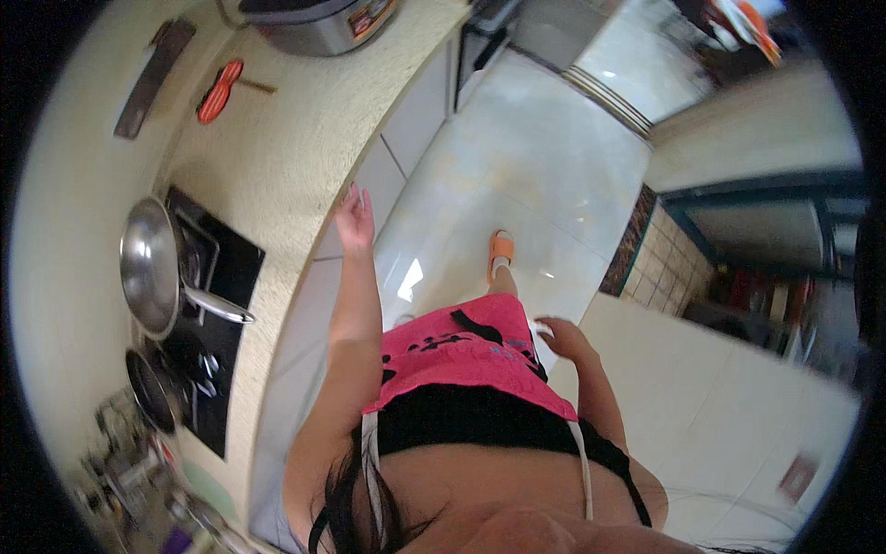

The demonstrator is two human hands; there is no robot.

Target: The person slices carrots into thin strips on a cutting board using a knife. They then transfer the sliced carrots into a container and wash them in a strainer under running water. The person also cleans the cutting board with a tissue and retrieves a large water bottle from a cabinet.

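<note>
My left hand (356,216) is held out by the front edge of the countertop (304,173), its fingers apart and nothing in it. Down at my other side, beside the pink apron (450,353), hangs my right hand (564,337), with its fingers apart and no object seen in it. To the left of my left hand, a steel wok (149,266) with a metal handle rests over the black gas stove (232,266). A dark frying pan (151,391) lies on the stove's other side.
A grey rice cooker or similar appliance (322,31) stands on the counter, near a red peanut-shaped item (221,91). Utensils crowd the lower left. White cabinets (394,156) line the tiled floor (526,166). A sliding-door track (609,104) crosses the floor; a pale wall (692,374) is at right.
</note>
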